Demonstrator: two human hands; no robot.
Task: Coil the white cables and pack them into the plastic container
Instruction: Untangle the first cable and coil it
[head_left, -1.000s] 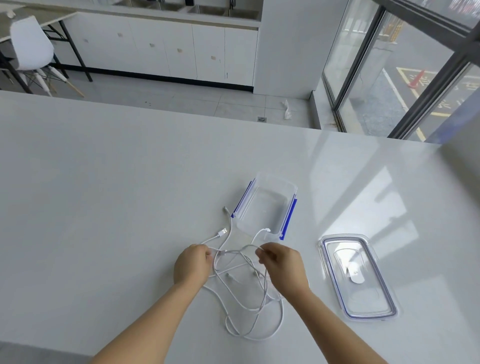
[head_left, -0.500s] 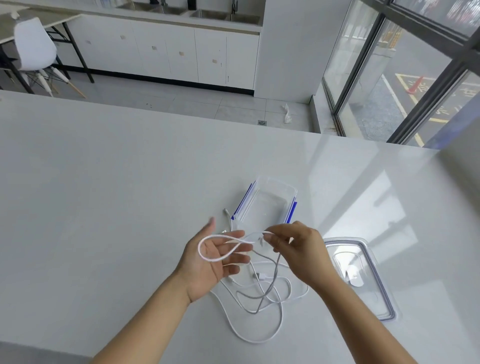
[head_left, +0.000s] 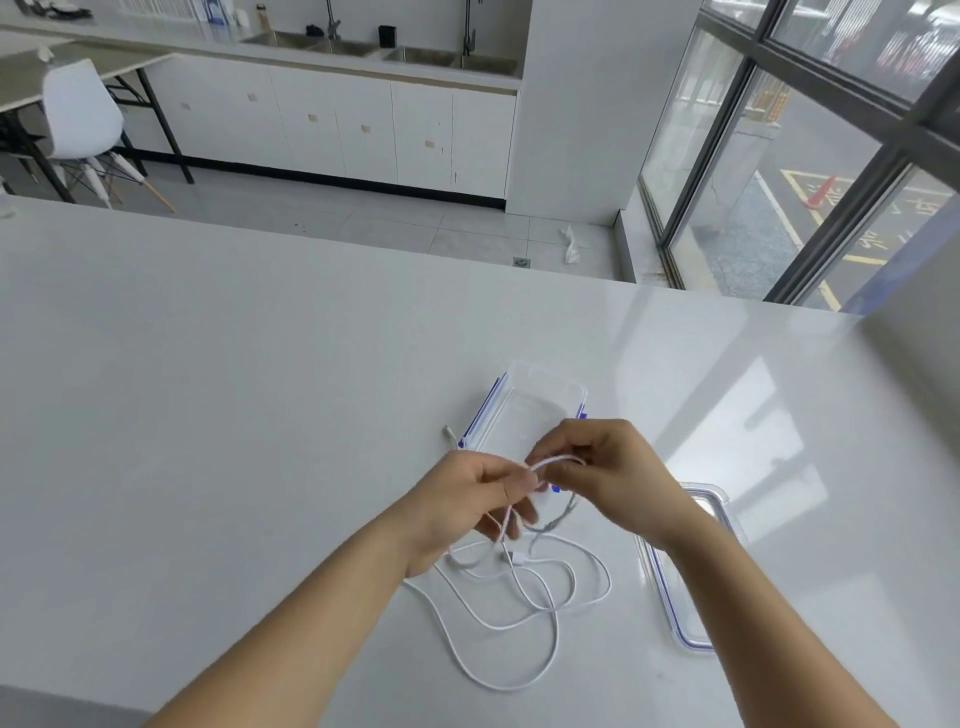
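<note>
Glossy white table (head_left: 260, 415) fills most of the view, with cabinets (head_left: 363, 130) and a window wall (head_left: 779, 156) beyond. Both hands meet just above it, in front of the near end of the clear plastic container (head_left: 545, 373). A short loop of the white cables (head_left: 557, 459) arches between them. The left hand (head_left: 462, 509) has its curled fingers (head_left: 511, 486) pinching one side, and the right hand (head_left: 615, 475) pinches the other with its fingers (head_left: 558, 447) bent. Both forearms reach in from the bottom edge, wrists angled toward each other. Below the hands the cables lie on the table in loose overlapping loops. The lid (head_left: 675, 592) lies flat to the right, partly behind the right forearm.
</note>
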